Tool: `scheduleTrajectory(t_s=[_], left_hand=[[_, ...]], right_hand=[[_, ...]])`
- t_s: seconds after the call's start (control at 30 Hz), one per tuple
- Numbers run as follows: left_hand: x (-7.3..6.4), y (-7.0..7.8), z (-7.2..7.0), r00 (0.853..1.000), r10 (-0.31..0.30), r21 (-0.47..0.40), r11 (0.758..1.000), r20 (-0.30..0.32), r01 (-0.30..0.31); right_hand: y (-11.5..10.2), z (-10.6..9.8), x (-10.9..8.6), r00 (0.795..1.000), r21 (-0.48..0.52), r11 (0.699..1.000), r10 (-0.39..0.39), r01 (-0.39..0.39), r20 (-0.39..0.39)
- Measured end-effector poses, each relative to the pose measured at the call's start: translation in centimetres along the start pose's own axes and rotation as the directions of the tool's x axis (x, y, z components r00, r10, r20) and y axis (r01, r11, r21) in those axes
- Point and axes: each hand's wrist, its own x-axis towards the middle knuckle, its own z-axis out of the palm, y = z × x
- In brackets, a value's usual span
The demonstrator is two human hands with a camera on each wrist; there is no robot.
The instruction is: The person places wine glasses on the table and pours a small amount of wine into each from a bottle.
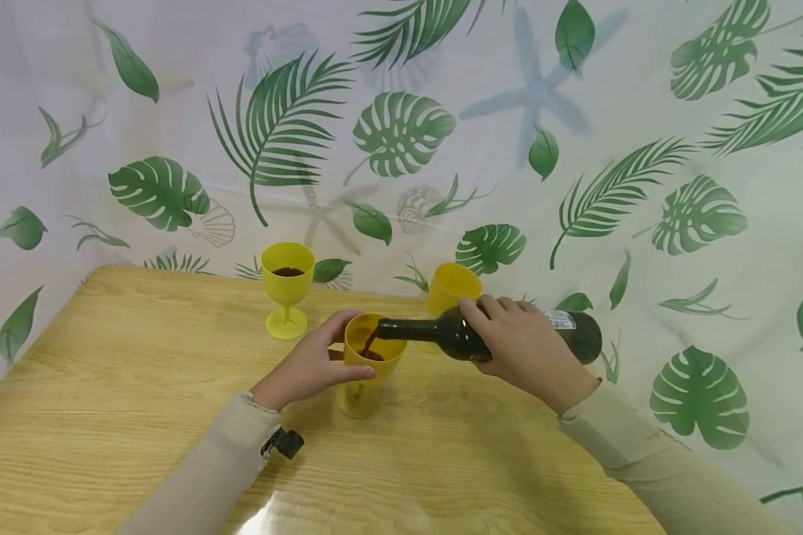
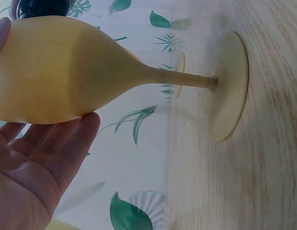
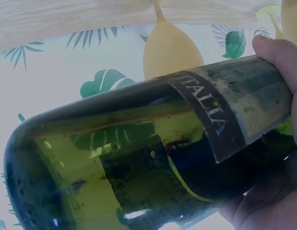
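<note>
My left hand [image 1: 308, 369] holds the bowl of a yellow goblet [image 1: 389, 368], thumb on the near side and fingers on the far side. In the left wrist view the goblet [image 2: 57, 69] stands with its round foot on the wood. My right hand [image 1: 522, 348] grips a dark green wine bottle [image 1: 455, 333] around its body, tilted nearly level. Its mouth is over the goblet's rim, and dark red wine [image 1: 369, 342] runs from it into the bowl, where some has pooled. The right wrist view shows the bottle's base end and an "ITALIA" label [image 3: 234, 110].
A second yellow goblet [image 1: 288, 286] with dark liquid stands at the back left of the wooden table [image 1: 140, 401]. A third goblet [image 1: 451, 286] stands behind the bottle, partly hidden by it. A leaf-printed curtain [image 1: 401, 208] hangs along the table's back edge.
</note>
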Motion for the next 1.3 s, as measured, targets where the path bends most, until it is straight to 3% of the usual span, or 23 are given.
scheduleTrajectory(t_s=[1.3], left_hand=[[-0.01, 0.03, 0.04, 1.000, -0.011, 0.017, 1.000, 0.003, 0.011]], right_hand=[[0.11, -0.33, -0.27, 1.000, -0.014, 1.000, 0.020, -0.020, 0.008]])
